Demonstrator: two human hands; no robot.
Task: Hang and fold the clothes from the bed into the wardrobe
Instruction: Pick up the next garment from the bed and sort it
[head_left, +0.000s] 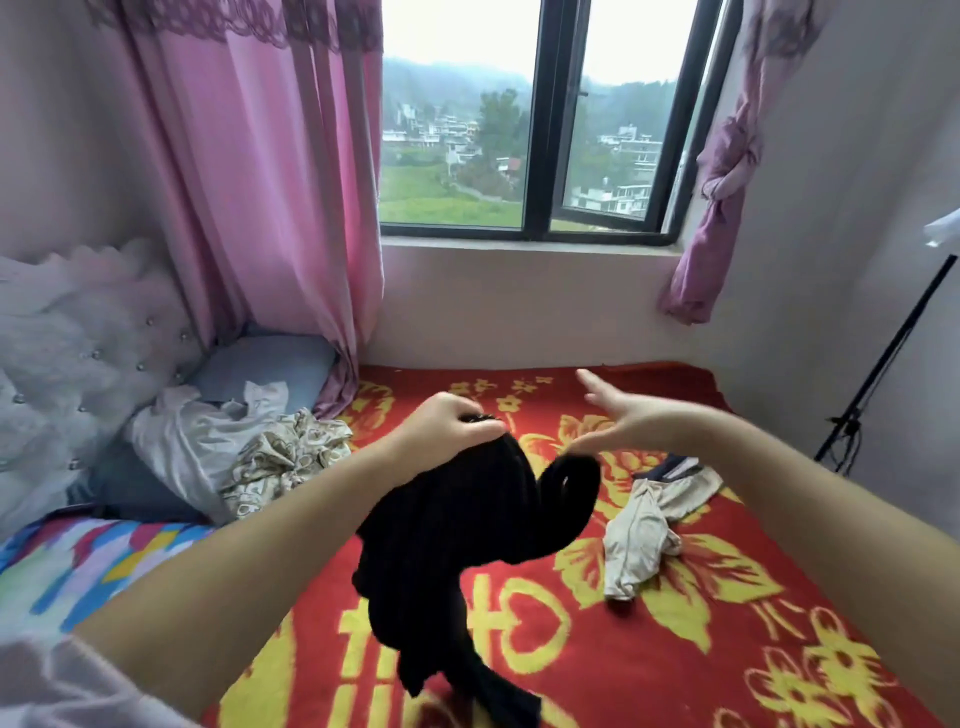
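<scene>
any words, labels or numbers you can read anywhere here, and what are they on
Red blanket: large yellow character-like shapes woven near the bottom, partly covered by the black garment and cut off by the frame; not readable.
Beige garment, patterned cloth: no readable text.

No readable labels, brands or numbers anywhere. Only large yellow character-like shapes with a heart woven into the red blanket (675, 597), near the lower middle, partly covered by the black garment (441, 530) and not legible.
</scene>
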